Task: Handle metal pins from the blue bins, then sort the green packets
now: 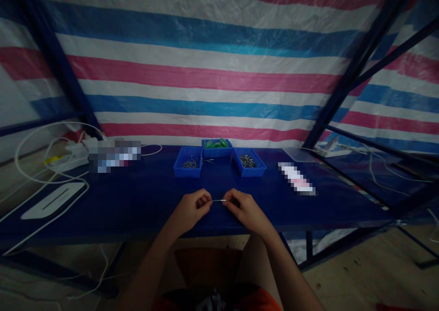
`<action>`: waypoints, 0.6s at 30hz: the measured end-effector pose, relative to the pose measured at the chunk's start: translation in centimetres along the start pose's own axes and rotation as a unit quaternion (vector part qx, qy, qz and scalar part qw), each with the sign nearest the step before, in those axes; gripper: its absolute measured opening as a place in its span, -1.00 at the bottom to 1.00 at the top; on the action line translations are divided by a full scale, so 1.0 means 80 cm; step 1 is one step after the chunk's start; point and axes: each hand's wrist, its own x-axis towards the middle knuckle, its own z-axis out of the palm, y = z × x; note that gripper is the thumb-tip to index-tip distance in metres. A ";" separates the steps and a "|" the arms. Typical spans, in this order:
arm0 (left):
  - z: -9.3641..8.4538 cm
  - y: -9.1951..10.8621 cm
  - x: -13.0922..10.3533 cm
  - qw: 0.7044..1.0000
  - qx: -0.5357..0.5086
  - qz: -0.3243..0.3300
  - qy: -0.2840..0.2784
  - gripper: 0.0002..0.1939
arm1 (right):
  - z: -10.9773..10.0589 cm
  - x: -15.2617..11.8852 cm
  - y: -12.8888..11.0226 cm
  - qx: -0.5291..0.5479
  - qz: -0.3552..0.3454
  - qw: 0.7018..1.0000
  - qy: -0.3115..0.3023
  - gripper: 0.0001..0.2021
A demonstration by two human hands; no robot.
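A thin metal pin-like rod (218, 200) spans the short gap between my two hands, above the near part of the blue table. My left hand (195, 206) pinches its left end between thumb and fingers. At the other end, my right hand (243, 206) grips a slightly thicker, brighter section in a closed pinch. Whether this is one piece or two joined parts I cannot tell. Beyond the hands stand a left blue tray (178, 170) with thin metal pieces in it and a right blue tray (252, 171) holding many short metal pieces.
A third blue tray (216, 152) with green pieces stands at the back. A few thin metal pieces (210, 160) lie between the trays. White cables and a power strip (70, 158) occupy the left, near a white flat device (53, 201). Blue frame posts (329, 107) border the table (137, 201).
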 end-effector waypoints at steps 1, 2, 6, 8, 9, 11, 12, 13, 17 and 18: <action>0.000 0.000 0.000 1.000 0.001 0.001 0.000 -0.90 | 0.000 0.000 0.000 0.001 -0.002 1.000 0.000 -0.93; 0.000 0.001 -0.001 1.000 0.003 0.002 0.000 -0.89 | 0.000 0.000 0.000 0.002 -0.004 1.000 0.000 -0.92; -0.001 0.002 -0.001 1.000 0.021 0.012 0.003 -0.81 | -0.001 0.000 -0.001 -0.002 -0.004 1.000 -0.003 -0.82; -0.001 0.002 -0.002 0.999 0.035 0.018 0.002 -0.77 | -0.002 0.000 -0.001 -0.003 -0.001 1.000 -0.008 -0.75; -0.001 0.002 -0.002 0.999 0.043 0.018 0.002 -0.75 | -0.002 0.001 -0.002 -0.003 0.000 1.000 -0.009 -0.73; -0.002 0.002 -0.002 0.998 0.057 0.017 -0.001 -0.72 | -0.003 0.001 -0.003 -0.004 0.002 1.000 -0.011 -0.70; -0.002 0.002 -0.002 0.998 0.063 0.016 -0.001 -0.71 | -0.003 0.000 -0.004 -0.006 0.002 1.000 -0.011 -0.69; -0.002 0.002 -0.002 0.998 0.066 0.016 -0.001 -0.71 | -0.003 0.000 -0.004 -0.007 0.001 1.000 -0.012 -0.69; -0.002 0.001 -0.001 0.998 0.066 0.017 0.000 -0.70 | -0.003 0.000 -0.007 -0.022 -0.002 1.000 -0.016 -0.74; -0.002 0.000 -0.001 0.998 0.066 0.017 -0.001 -0.70 | -0.003 0.000 -0.007 -0.026 -0.001 1.000 -0.016 -0.75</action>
